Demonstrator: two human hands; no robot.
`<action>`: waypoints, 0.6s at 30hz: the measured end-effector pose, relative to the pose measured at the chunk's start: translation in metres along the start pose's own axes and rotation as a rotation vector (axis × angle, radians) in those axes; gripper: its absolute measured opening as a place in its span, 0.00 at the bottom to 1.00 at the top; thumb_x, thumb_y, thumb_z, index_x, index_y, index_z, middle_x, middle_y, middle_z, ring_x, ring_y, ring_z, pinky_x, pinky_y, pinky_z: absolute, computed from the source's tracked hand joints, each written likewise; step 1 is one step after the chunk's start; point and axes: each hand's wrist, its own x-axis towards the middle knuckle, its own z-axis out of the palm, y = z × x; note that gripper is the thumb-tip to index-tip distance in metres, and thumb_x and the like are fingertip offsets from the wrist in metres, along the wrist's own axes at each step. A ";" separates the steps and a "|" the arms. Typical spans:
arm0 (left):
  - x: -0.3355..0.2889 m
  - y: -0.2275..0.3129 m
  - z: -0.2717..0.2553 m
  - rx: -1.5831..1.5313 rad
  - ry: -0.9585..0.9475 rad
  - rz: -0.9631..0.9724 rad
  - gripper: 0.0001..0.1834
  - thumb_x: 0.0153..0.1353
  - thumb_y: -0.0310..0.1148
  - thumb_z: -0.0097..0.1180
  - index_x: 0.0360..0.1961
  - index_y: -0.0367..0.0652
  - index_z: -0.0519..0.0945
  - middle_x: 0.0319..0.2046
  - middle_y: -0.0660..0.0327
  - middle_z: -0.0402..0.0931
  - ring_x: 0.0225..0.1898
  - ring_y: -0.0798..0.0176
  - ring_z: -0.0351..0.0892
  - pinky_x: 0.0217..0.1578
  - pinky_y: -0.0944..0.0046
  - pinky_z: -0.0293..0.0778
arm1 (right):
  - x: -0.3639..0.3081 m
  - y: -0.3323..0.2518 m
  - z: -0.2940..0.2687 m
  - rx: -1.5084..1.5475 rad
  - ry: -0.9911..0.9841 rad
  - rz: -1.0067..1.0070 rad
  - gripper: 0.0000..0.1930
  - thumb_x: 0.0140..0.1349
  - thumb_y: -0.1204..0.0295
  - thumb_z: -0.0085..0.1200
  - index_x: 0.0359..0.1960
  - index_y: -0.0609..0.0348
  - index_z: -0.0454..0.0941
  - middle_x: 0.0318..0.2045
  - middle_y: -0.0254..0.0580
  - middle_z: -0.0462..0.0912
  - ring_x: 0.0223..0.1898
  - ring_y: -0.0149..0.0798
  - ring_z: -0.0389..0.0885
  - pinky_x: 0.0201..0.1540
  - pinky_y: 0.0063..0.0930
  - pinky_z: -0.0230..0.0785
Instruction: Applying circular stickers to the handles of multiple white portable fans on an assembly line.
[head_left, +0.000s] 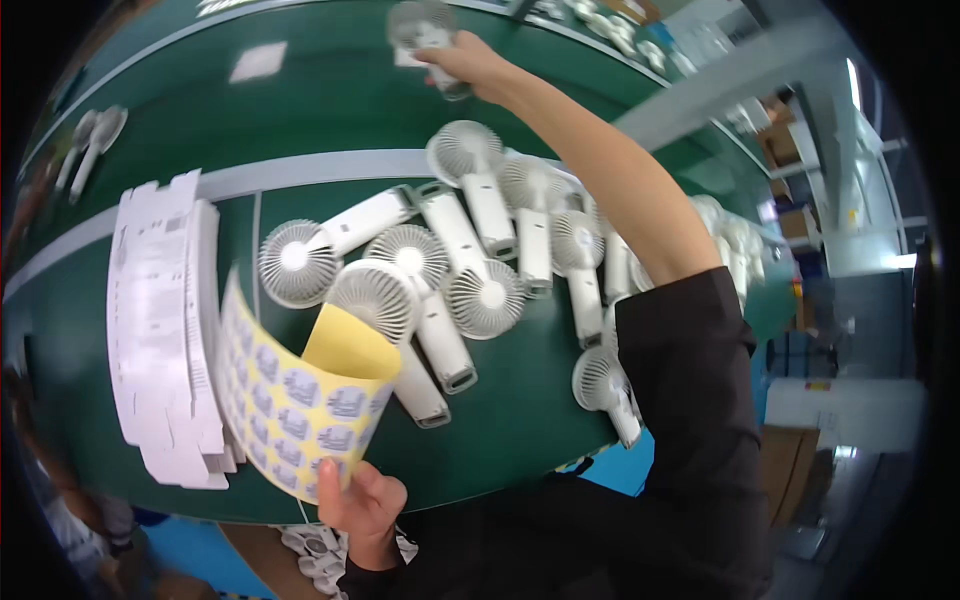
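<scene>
My left hand point(362, 505) grips the lower edge of a curled yellow sheet of round stickers point(290, 400) near the table's front edge. The sheet's top corner bends over, showing its plain yellow back. My right arm stretches far forward. At its end my right hand point(470, 65) is closed around a white handheld fan point(425, 45), smeared by motion, above the far green surface. Below lie several white handheld fans, among them one point(372, 300) partly behind the sheet and one point(487, 298) further right.
A stack of flat white printed cartons point(160, 330) lies to the left on the green table point(500, 420). Two more fans point(95, 145) rest at the far left. A pale strip point(300, 170) crosses behind the fans. More white fans point(735, 235) are piled beyond my right arm.
</scene>
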 end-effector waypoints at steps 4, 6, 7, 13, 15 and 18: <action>0.000 0.002 0.006 0.053 0.118 -0.138 0.21 0.65 0.17 0.43 0.59 0.25 0.63 0.58 0.43 0.65 0.58 0.46 0.69 0.59 0.52 0.70 | -0.097 -0.032 -0.001 0.164 -0.038 -0.263 0.24 0.59 0.61 0.63 0.47 0.67 0.71 0.35 0.43 0.80 0.31 0.32 0.81 0.32 0.28 0.73; 0.009 0.005 0.010 -0.048 0.176 -0.190 0.20 0.65 0.17 0.44 0.58 0.24 0.64 0.55 0.43 0.67 0.57 0.47 0.71 0.56 0.54 0.73 | -0.177 -0.061 -0.005 -0.016 0.066 -0.263 0.24 0.60 0.60 0.62 0.47 0.68 0.70 0.35 0.43 0.80 0.32 0.30 0.80 0.34 0.25 0.72; 0.012 0.005 0.012 -0.090 0.163 -0.167 0.20 0.65 0.17 0.44 0.58 0.24 0.64 0.55 0.43 0.67 0.57 0.47 0.71 0.56 0.54 0.73 | -0.208 -0.060 -0.009 0.050 0.046 -0.253 0.25 0.61 0.60 0.62 0.48 0.69 0.70 0.34 0.43 0.80 0.33 0.29 0.80 0.35 0.24 0.71; 0.018 0.017 0.014 -0.258 0.059 -0.191 0.22 0.68 0.17 0.41 0.62 0.24 0.64 0.60 0.41 0.67 0.56 0.47 0.73 0.57 0.54 0.72 | -0.341 -0.004 0.009 0.448 0.107 -0.207 0.21 0.66 0.66 0.58 0.53 0.67 0.66 0.30 0.40 0.79 0.29 0.29 0.80 0.31 0.23 0.73; 0.021 0.025 0.011 -0.168 0.026 -0.126 0.21 0.68 0.18 0.42 0.62 0.24 0.65 0.56 0.42 0.72 0.52 0.49 0.77 0.54 0.56 0.74 | -0.371 0.007 0.017 0.681 0.119 -0.089 0.19 0.66 0.69 0.56 0.52 0.66 0.66 0.28 0.39 0.78 0.25 0.31 0.79 0.31 0.25 0.73; 0.021 0.033 0.010 -0.160 0.014 -0.130 0.21 0.68 0.18 0.42 0.61 0.25 0.66 0.54 0.42 0.74 0.50 0.51 0.78 0.52 0.58 0.75 | -0.393 0.034 0.032 0.811 0.192 -0.048 0.16 0.67 0.71 0.55 0.51 0.64 0.66 0.30 0.38 0.77 0.27 0.31 0.79 0.31 0.26 0.74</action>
